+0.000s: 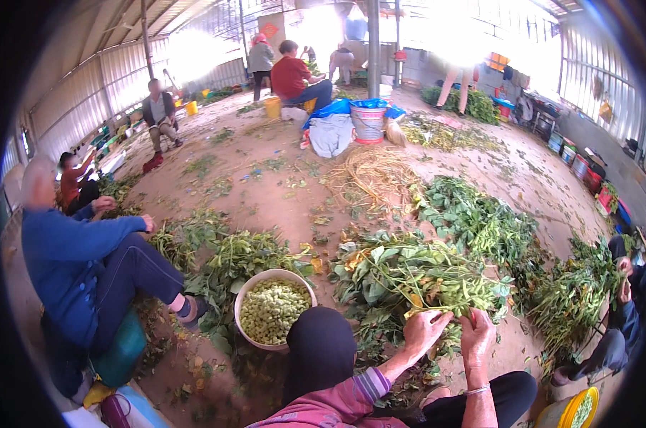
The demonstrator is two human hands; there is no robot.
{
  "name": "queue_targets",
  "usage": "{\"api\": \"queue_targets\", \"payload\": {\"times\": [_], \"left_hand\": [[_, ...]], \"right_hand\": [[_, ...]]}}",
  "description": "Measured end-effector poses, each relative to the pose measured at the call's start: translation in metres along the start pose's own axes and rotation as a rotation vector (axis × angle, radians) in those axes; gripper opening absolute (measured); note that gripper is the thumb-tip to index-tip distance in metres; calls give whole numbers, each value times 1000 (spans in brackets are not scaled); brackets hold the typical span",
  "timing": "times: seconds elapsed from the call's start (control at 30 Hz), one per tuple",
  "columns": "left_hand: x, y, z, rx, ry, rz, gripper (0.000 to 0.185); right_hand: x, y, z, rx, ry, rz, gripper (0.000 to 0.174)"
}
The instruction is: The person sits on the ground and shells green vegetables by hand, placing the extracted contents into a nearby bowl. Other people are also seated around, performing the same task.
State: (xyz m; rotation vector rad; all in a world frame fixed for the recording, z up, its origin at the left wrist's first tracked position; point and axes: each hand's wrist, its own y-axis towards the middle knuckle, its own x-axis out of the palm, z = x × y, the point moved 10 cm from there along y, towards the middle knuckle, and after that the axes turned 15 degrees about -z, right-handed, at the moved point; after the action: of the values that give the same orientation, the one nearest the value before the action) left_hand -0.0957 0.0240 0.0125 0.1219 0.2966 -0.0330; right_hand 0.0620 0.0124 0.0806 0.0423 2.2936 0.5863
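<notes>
My left hand [425, 330] is pinched on a stem of a leafy green bean plant [392, 262]. Close beside it, my right hand [478, 333] has its fingertips closed on the same plant; the exact part between them is too small to tell. Flat green pods [462, 286] hang among the leaves just beyond my fingers. More cut plants lie in a heap under this bunch. Left of my covered knee [323, 342] stands a round pale bucket [239, 305], filled with small green beans or pods [275, 310].
A person in blue [66, 267] sits at the left; another person's hands [625, 278] show at the right rim. Plant heaps [478, 214] lie ahead and right. A yellow bucket [561, 412] stands at lower right. Bare stalks [379, 176] lie beyond, before a metal post [374, 48].
</notes>
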Motion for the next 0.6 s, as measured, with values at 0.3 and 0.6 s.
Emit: {"api": "queue_targets", "payload": {"times": [0.3, 0.6], "left_hand": [[65, 3, -41, -188, -1053, -307, 26], [63, 2, -32, -130, -1071, -194, 28]], "right_hand": [[19, 1, 12, 129, 38, -155, 13], [35, -4, 3, 73, 161, -301, 18]]}}
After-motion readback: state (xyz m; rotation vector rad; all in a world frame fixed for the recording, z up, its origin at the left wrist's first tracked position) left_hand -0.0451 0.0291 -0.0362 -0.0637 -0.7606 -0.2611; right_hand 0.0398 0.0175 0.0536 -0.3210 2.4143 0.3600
